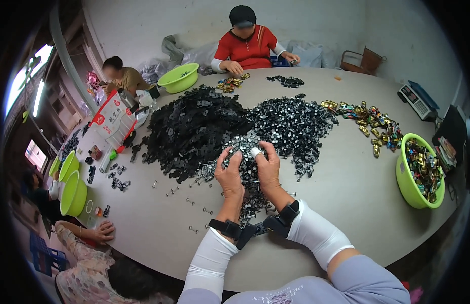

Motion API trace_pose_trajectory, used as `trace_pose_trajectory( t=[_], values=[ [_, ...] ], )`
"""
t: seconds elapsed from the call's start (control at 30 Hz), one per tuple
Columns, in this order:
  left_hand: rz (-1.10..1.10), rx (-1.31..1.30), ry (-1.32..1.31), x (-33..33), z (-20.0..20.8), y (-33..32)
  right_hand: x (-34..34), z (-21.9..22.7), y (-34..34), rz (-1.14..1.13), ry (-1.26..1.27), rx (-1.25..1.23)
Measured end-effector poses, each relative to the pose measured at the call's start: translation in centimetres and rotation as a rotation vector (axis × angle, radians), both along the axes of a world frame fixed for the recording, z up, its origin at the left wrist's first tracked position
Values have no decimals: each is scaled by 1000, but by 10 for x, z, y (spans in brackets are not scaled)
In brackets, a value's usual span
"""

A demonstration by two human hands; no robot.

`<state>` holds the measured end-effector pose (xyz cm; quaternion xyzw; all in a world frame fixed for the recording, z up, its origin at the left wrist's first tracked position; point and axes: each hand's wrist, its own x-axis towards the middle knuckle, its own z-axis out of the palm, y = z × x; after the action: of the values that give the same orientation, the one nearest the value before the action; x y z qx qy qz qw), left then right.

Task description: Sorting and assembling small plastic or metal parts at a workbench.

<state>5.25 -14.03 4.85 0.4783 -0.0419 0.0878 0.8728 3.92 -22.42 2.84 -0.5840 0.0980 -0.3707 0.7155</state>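
Note:
Over the near edge of a heap of small silvery metal pieces (245, 142), my left hand (229, 175) and my right hand (268, 169) are close together with fingers curled. White tape or a finger cover shows on a digit of my right hand. What sits inside either grip is too small to make out. Bright metal pieces lie between and just beyond the fingertips. Beneath my wrists more dark and silver pieces (252, 200) are piled. Loose stud-like metal pieces (207, 210) are scattered to the left of my left wrist.
Flat black parts (194, 126) form a large pile left of dark, shiny round-topped pieces (291, 121). Gold-coloured parts (372, 121) lie at right, near a green basin (401, 175) and a scale (417, 101). A person in red (247, 48) works opposite; others sit at left.

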Motion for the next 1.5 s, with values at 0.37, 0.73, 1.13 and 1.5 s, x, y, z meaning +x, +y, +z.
trace_pose_trajectory(
  t=[0.37, 0.73, 1.13, 1.5],
  values=[
    [2, -40, -68, 21, 42, -17, 28, 34, -14, -38, -70, -13],
    [16, -36, -107, 49, 60, -25, 58, 50, -18, -17, -103, 43],
    [-92, -84, -180, 155, 56, -69, 149, 57, -64, -158, -190, -86],
    [-586, -141, 45, 375, -19, -165, 357, -8, -203, 151, 16, 117]
  ],
)
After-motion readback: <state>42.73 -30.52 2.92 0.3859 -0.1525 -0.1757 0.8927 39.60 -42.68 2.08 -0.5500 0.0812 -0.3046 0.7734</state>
